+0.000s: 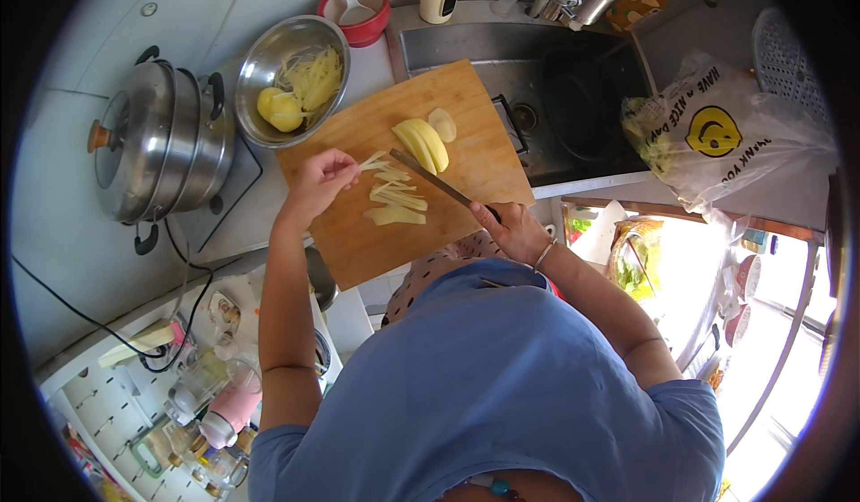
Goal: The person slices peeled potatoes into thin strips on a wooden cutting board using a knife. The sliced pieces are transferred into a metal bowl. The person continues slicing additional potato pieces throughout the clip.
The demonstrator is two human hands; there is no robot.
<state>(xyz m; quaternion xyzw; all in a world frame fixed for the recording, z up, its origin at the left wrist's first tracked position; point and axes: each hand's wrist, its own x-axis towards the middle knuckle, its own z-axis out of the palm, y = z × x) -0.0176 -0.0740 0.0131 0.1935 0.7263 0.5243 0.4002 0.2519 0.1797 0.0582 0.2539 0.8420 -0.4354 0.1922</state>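
1. My left hand (320,180) is curled, with its fingertips pinched on a few thin potato strips (374,159) at the edge of the pile.
2. My right hand (517,231) is closed tight around the dark handle of a knife (432,180). The blade points up and to the left, over the cut strips.
3. The pile of potato strips (396,200) lies in the middle of the wooden cutting board (358,247), between my two hands.
4. Some flat potato slices (423,141) lean together just past the knife tip, and one round slice (442,124) lies beside them.
5. The board sits on the counter, with one corner over the sink (573,99).
6. A metal bowl (260,63) stands just beside the board. It holds more strips and yellow potato pieces.
7. A steel pot (161,139) with a lid stands to the left of the bowl.
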